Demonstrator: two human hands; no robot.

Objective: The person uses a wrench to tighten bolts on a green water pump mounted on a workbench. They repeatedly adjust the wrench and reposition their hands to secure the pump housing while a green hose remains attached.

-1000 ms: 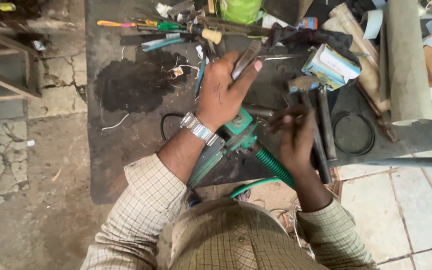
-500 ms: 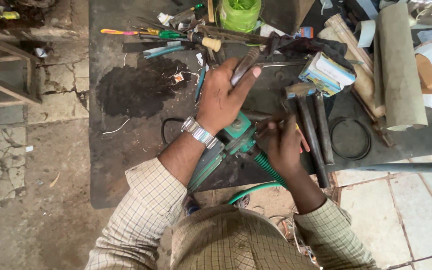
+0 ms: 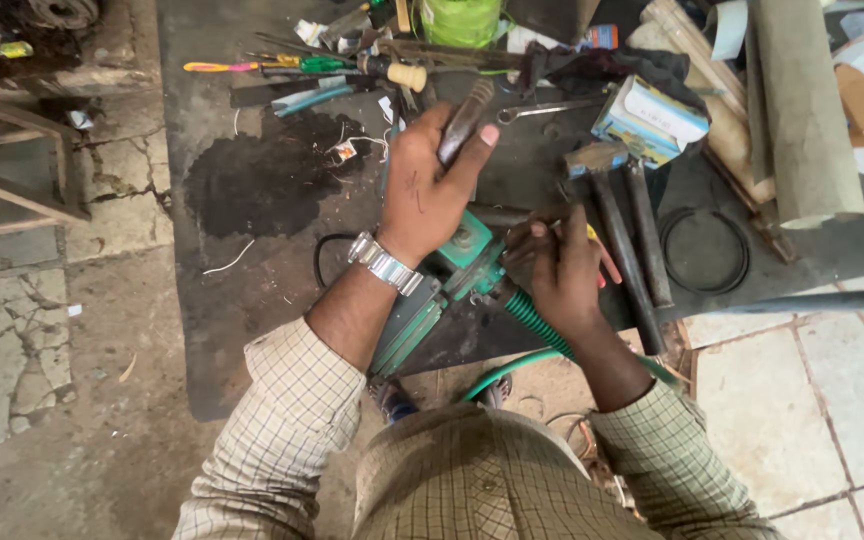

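Two hands are busy on one green power tool (image 3: 462, 262), which lies on the dark workbench (image 3: 252, 300) just in front of the person. The left hand (image 3: 430, 185) lies over the tool's front end, its fingers wrapped tight around a dark metal handle (image 3: 465, 120) that sticks up and away from the tool. The right hand (image 3: 557, 268) sits at the tool's right side, just above the ribbed green cable sleeve (image 3: 527, 315); its fingers are curled close together, pinching what looks like a thin red and yellow hand tool (image 3: 604, 262) against the tool's body.

The work looks to be in its middle: the tool is steadied and something is being fitted or loosened at its head, but nothing shows it finished, and no removed part lies plainly beside it.

Much is hidden. Both hands cover the tool's head, so the spot being worked on cannot be seen. The right fingertips are tucked under, and the thin tool's tip is out of sight. Beyond the tool lie two hammers (image 3: 622, 220), a spanner (image 3: 537, 108) and screwdrivers (image 3: 282, 66); the clutter further back is hard to sort out.
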